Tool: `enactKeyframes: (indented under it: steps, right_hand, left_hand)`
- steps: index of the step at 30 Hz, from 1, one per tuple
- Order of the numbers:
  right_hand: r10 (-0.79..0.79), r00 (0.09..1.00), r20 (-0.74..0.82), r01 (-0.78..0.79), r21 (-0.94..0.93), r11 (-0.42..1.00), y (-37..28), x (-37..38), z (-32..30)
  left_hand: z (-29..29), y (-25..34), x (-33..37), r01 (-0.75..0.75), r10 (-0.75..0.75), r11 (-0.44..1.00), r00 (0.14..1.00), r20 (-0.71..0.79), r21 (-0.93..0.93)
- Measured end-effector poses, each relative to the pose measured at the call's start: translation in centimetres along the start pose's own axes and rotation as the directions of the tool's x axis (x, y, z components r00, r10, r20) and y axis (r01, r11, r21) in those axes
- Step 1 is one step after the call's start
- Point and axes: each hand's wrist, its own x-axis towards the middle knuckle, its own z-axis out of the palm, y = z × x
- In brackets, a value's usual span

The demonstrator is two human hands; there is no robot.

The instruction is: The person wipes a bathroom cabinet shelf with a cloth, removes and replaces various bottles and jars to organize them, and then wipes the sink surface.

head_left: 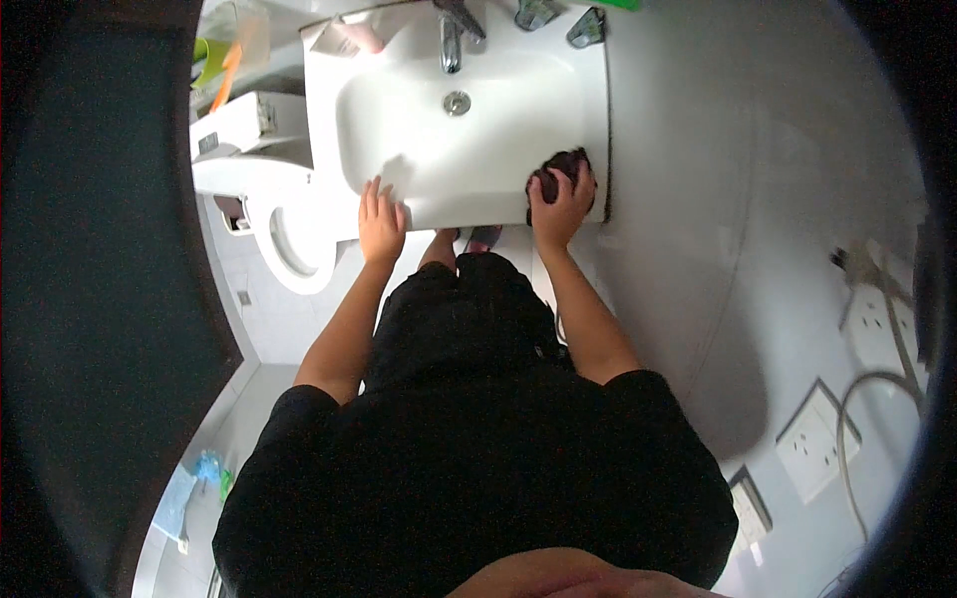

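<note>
A white washbasin [399, 70] fills the upper middle of the view, with a chrome tap [451, 42] at its back and a round drain [457, 103] in the bowl. My left hand [380, 219] rests flat on the basin's front rim, fingers spread, holding nothing. My right hand [560, 204] presses a dark brown cloth [560, 165] against the rim at the front right corner of the basin. My body in black clothes fills the lower half.
A white toilet [261, 189] stands left of the basin. Small bottles and a green item [211, 58] sit behind the basin. The wall at right carries white sockets [812, 439] and a grey cable [859, 399]. Pale floor tiles show below the basin.
</note>
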Motion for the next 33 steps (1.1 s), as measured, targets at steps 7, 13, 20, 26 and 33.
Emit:
enactKeyframes:
  steps: [7, 13, 20, 26, 33]
  right_hand:
    - [-0.293, 0.912, 0.286, 0.118, 0.502, 0.857, -15.1, -3.5, 7.1]
    - [-0.251, 0.902, 0.351, -0.013, 0.604, 0.797, -24.6, -5.5, 13.9]
    - [-0.278, 0.767, 0.578, -0.076, 0.513, 0.855, -21.2, -4.1, 14.5]
    - [-0.492, 0.709, 0.505, -0.078, 0.750, 0.657, -20.1, -3.8, 10.3]
    - [-0.605, 0.741, 0.291, 0.151, 0.806, 0.572, -30.1, -2.9, 16.5]
  left_hand:
    - [-0.3, -3.2, 0.4, 0.390, -0.385, 0.918, 0.844, -0.373, -0.065]
    - [-0.1, -4.8, 1.5, 0.451, -0.640, 0.764, 0.624, -0.449, -0.461]
    - [1.0, -3.8, 3.5, 0.746, -0.701, 0.647, 0.502, -0.507, -0.155]
    - [1.6, -5.8, 1.6, 0.635, -0.679, 0.709, 0.499, -0.539, -0.306]
    - [1.2, -7.0, -1.0, 0.354, -0.945, 0.279, 0.267, -0.190, -0.893]
